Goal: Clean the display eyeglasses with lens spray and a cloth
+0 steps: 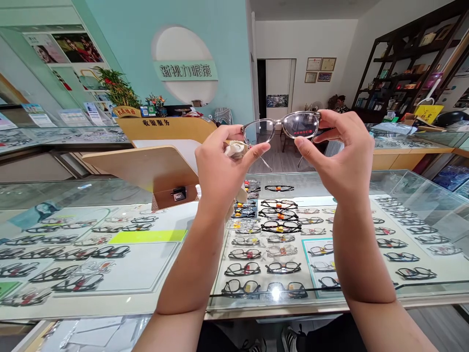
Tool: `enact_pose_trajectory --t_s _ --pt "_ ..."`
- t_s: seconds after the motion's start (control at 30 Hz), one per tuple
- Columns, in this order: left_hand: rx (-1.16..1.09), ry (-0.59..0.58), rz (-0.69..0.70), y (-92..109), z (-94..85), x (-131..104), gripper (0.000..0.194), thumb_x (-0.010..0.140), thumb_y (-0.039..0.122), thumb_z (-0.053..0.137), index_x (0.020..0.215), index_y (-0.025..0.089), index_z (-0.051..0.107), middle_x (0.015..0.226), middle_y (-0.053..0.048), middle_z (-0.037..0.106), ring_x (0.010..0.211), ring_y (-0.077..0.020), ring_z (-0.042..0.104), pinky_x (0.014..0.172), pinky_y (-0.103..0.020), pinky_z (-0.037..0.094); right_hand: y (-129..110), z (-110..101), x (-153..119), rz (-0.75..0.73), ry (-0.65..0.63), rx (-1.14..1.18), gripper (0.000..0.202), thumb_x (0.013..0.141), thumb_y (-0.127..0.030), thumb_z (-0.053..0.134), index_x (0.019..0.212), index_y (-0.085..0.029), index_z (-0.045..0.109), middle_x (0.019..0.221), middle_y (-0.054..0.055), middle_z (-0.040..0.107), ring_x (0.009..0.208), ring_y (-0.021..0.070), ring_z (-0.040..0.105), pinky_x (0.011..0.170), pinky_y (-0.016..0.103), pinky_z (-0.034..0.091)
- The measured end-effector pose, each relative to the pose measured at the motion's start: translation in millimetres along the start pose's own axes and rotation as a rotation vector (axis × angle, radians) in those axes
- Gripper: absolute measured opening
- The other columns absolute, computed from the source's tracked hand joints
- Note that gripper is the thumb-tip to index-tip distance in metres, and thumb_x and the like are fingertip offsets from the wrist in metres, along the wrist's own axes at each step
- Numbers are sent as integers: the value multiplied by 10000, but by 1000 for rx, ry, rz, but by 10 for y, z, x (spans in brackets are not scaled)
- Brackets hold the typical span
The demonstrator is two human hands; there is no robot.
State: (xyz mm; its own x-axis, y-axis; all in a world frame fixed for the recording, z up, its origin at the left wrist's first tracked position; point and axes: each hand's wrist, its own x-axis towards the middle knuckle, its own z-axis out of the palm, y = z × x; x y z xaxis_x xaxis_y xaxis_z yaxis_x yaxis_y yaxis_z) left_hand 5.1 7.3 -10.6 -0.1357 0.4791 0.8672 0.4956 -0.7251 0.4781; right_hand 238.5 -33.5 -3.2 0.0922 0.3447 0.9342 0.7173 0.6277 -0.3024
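A pair of eyeglasses (277,125) with a clear, greyish frame is held up in front of me, above the glass counter. Red lettering marks the lens on the right side. My left hand (225,159) grips the left end of the frame between thumb and fingers. A crumpled pale cloth (236,149) is also tucked in that hand and hangs down behind the wrist. On the other side, my right hand (342,146) pinches the right end of the frame, with the thumb near the lens's lower rim. The temples point down and away from me.
Rows of spectacle frames (280,226) lie inside the glass display counter (205,305) below my arms. A wooden stand (142,166) rises on its left part. Beyond are a yellow cashier desk (164,129), a potted plant (119,88) and dark shelves (406,61).
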Motion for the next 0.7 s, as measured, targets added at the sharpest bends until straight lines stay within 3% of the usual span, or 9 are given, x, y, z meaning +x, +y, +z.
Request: enact_pose_trajectory --t_s 0.2,0.33,0.5,0.7 --pt "-5 -58 18 -44 19 -9 625 819 757 894 1190 262 799 1081 -71 842 880 -241 769 763 -373 611 -29 -20 7 6 -5 -19 530 916 -494 846 1397 -331 697 1354 112 696 1067 336 766 949 574 668" --pt "8 -29 52 -66 25 -2 653 810 764 899 1213 262 791 1132 -82 838 1003 -277 778 825 -395 622 -27 -17 8 6 -22 -33 533 929 -492 832 1415 -333 685 1370 120 698 1067 331 762 952 569 667" --pt "31 23 115 -80 24 9 703 814 773 894 1273 258 761 1182 -103 813 1006 -293 757 836 -426 600 -1 3 -2 1 -47 -46 553 946 -486 809 1457 -338 656 1393 126 700 1119 348 760 990 582 651" --pt "26 73 205 -123 26 19 716 800 802 885 1227 249 727 1187 -108 763 1093 -323 733 890 -447 590 27 22 2 20 -59 -15 542 925 -469 828 1427 -320 687 1363 111 719 1012 334 789 994 614 647"
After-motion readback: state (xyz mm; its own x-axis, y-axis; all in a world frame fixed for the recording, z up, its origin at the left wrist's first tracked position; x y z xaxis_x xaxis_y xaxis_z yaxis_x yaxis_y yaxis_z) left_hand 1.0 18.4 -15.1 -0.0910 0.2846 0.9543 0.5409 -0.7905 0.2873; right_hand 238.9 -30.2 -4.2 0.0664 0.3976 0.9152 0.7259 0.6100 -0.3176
